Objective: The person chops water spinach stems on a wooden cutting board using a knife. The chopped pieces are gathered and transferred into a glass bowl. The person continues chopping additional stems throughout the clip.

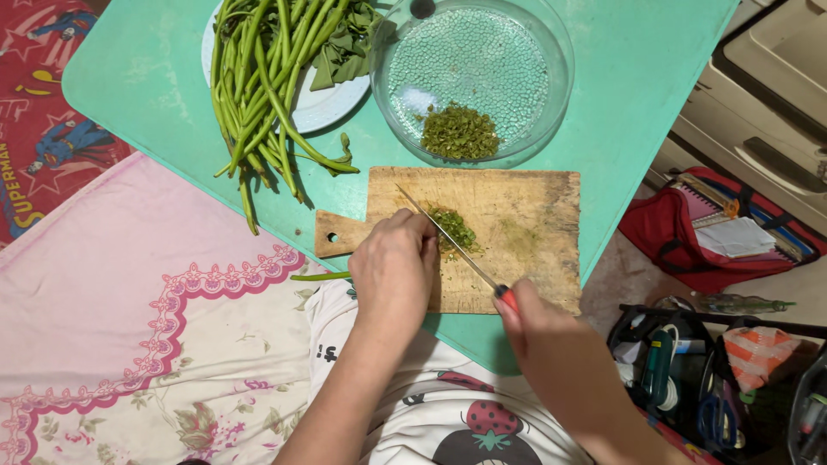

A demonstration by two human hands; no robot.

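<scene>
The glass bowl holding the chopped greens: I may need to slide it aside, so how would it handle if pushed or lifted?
The glass bowl looks wide and shallow, so it should slide rather than tip. Clear glass suggests it is fairly heavy and breakable. Its chopped greens form a small loose pile that would likely shift if jolted.

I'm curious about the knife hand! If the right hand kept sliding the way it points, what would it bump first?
Probably the left hand: the right hand aims its knife up-left over the wooden cutting board, past chopped greens.
</scene>
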